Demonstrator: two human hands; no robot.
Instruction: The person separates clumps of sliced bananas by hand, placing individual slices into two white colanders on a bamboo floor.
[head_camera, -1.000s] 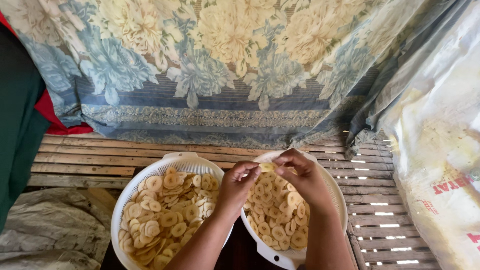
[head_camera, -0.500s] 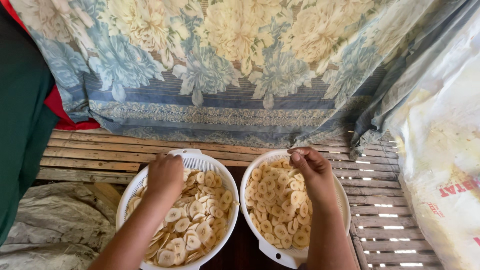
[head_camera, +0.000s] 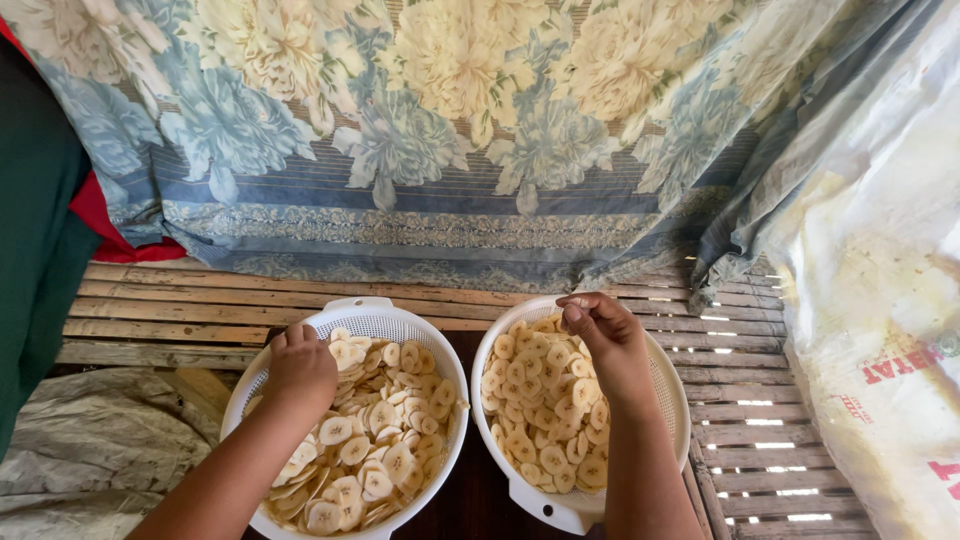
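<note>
White plastic, perforated: two round colanders sit side by side on a slatted wooden bench, both heaped with pale banana slices. The left hand (head_camera: 298, 368) lies knuckles-up in the left colander (head_camera: 352, 316), fingers curled down into the slices (head_camera: 375, 445), which spread near and right of it; whether it grips any is hidden under the palm. The right hand (head_camera: 605, 345) hovers at the far edge of the right colander (head_camera: 668, 390), fingertips pinched together, perhaps on one slice, though that is too small to tell. Its slices (head_camera: 535, 410) lie just left and near of the fingers. Both colanders' near rims are cut off; a floral cloth (head_camera: 430, 130) hangs beyond
</note>
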